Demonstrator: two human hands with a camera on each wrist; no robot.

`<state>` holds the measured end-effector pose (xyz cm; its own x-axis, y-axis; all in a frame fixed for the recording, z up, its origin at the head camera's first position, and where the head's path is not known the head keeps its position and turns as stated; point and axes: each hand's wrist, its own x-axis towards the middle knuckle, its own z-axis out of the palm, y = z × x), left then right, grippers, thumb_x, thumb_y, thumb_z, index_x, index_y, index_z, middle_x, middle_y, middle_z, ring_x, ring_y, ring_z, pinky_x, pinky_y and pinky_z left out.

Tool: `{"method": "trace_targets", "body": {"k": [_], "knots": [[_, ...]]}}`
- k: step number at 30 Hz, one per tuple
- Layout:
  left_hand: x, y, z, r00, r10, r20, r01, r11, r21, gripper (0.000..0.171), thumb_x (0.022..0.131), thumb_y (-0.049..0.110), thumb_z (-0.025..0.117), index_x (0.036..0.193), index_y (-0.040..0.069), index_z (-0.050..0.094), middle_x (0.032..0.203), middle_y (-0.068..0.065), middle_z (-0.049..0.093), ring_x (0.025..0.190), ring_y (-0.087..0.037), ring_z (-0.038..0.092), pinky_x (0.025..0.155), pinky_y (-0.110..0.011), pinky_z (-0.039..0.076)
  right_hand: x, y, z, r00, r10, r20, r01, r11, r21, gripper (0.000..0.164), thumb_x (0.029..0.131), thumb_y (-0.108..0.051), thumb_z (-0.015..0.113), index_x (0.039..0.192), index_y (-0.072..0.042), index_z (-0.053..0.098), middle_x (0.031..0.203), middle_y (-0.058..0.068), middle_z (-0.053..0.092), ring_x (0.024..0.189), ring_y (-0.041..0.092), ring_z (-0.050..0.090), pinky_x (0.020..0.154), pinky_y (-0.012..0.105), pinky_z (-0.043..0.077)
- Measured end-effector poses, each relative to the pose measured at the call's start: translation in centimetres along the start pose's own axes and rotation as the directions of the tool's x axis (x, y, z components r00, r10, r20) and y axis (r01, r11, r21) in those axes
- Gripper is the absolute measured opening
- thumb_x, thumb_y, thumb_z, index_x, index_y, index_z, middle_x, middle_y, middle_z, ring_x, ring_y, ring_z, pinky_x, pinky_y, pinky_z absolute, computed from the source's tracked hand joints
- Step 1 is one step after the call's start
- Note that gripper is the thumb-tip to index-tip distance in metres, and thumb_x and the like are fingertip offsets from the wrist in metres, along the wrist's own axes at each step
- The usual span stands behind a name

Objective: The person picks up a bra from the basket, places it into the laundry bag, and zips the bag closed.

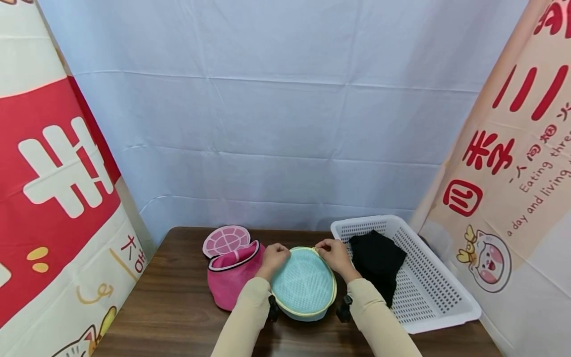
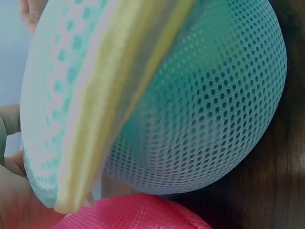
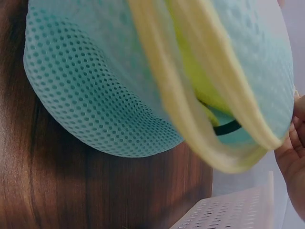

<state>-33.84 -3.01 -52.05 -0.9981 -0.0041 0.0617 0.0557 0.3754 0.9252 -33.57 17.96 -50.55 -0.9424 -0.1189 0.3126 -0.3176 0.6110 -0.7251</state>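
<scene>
A round light-blue mesh laundry bag (image 1: 304,282) with yellow zipper edging sits on the table between both hands. At the far left of its rim my left hand (image 1: 275,257) pinches the edge; in the left wrist view the fingers (image 2: 10,119) show beside the mesh. My right hand (image 1: 333,254) pinches the yellow edging at the far right. In the right wrist view, the two zipper edges (image 3: 221,71) part, with yellow-green material (image 3: 193,71) and a dark strip (image 3: 228,128) inside. Whether fingers hold a zipper pull is hidden.
Left of the blue bag stands a pink mesh bag (image 1: 225,287), its patterned lid (image 1: 226,240) folded back. On the right, a white perforated basket (image 1: 428,292) holds black cloth (image 1: 376,260). Behind the wooden table (image 1: 178,297) hangs a pale blue curtain (image 1: 276,124).
</scene>
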Motion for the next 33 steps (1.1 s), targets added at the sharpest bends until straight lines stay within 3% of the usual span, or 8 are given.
{"method": "trace_targets", "body": {"k": [9, 16, 22, 33], "knots": [[0.1, 0.1, 0.2, 1.0, -0.015, -0.01, 0.015, 0.999, 0.041, 0.016, 0.082, 0.009, 0.058, 0.066, 0.007, 0.053, 0.064, -0.001, 0.046, 0.061, -0.015, 0.042, 0.058, -0.028, 0.037, 0.3, -0.3, -0.2, 1.0, -0.009, 0.014, 0.009, 1.0, 0.007, 0.006, 0.086, -0.005, 0.065, 0.085, -0.008, 0.069, 0.076, 0.0, 0.063, 0.065, 0.013, 0.056, 0.057, 0.031, 0.046], [0.1, -0.1, 0.3, 0.998, -0.023, 0.061, 0.02, 0.999, 0.05, 0.015, 0.086, 0.018, 0.062, 0.08, 0.004, 0.061, 0.075, -0.002, 0.055, 0.069, -0.016, 0.049, 0.064, -0.032, 0.043, 0.3, -0.1, -0.3, 1.0, 0.001, 0.013, -0.001, 1.0, 0.005, 0.006, 0.087, -0.005, 0.063, 0.085, -0.008, 0.069, 0.076, 0.0, 0.063, 0.064, 0.014, 0.054, 0.057, 0.032, 0.044], [-0.1, -0.2, 0.4, 0.998, 0.005, 0.07, -0.008, 0.999, 0.04, 0.016, 0.087, 0.016, 0.059, 0.075, 0.006, 0.06, 0.072, -0.002, 0.054, 0.067, -0.016, 0.048, 0.062, -0.032, 0.041, -0.1, -0.1, -0.4, 1.0, 0.014, 0.026, -0.014, 1.0, -0.005, 0.007, 0.087, -0.005, 0.064, 0.084, -0.009, 0.069, 0.077, -0.001, 0.063, 0.064, 0.013, 0.053, 0.057, 0.031, 0.044], [-0.1, 0.3, 0.5, 0.995, -0.091, 0.051, 0.094, 0.994, -0.053, 0.021, 0.085, 0.012, 0.056, 0.066, 0.005, 0.053, 0.067, -0.003, 0.048, 0.065, -0.018, 0.044, 0.063, -0.032, 0.038, -0.8, -0.1, -0.3, 1.0, -0.008, 0.028, 0.008, 1.0, -0.023, 0.005, 0.086, -0.005, 0.065, 0.084, -0.009, 0.069, 0.077, -0.001, 0.063, 0.061, 0.012, 0.052, 0.055, 0.03, 0.043]]}}
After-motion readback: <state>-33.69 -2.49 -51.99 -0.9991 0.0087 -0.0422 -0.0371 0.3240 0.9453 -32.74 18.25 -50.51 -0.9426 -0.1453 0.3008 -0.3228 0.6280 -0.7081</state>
